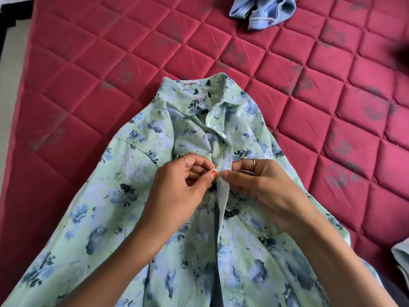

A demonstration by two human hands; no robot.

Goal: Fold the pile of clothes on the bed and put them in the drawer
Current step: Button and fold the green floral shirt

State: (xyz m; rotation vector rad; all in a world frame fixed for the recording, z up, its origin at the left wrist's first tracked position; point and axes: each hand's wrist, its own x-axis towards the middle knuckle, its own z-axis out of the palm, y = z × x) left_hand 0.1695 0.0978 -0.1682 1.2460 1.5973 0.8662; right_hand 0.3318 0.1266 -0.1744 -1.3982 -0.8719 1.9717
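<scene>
The floral shirt was laid flat on the red mattress. Its front placket was pinched by the left hand and right hand. A blue garment was noted farther off.

Bed: red quilted mattress with diamond stitching and faded grey floral prints. Pale green shirt with blue flower print lies spread flat from centre to 6 o'clock, collar toward 12. Crumpled light blue garment at 1 o'clock, well apart. Pale fabric edge at 4 o'clock.
</scene>
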